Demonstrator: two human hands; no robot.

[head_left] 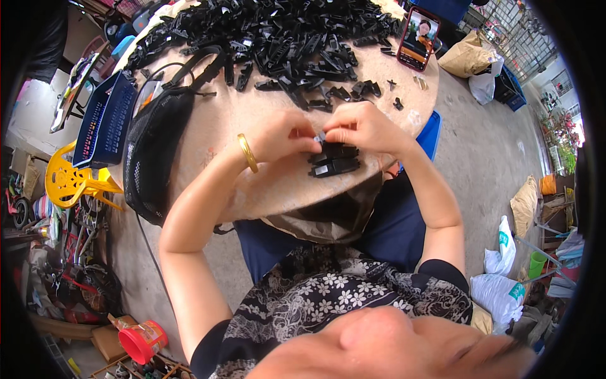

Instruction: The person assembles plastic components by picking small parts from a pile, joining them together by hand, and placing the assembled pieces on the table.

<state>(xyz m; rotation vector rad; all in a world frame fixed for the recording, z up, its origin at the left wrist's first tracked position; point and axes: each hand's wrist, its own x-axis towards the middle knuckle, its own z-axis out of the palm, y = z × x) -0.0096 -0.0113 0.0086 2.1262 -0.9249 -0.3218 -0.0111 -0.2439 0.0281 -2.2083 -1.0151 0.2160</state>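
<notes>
My left hand, below a gold bangle, is closed in a pinch near the round table's front edge. Facing it, my right hand pinches too, thumb against forefinger. Between the fingertips shows a small pale grey piece; its kind is too small to tell, and the fingers hide part of it. Right under the hands, several black plastic parts lie side by side on the table, one with a whitish patch. A big heap of similar black plastic parts covers the far side.
A phone stands at the round table's far right. A black mesh bag hangs over its left edge, beside a blue crate on a yellow chair. Sacks stand on the floor at right.
</notes>
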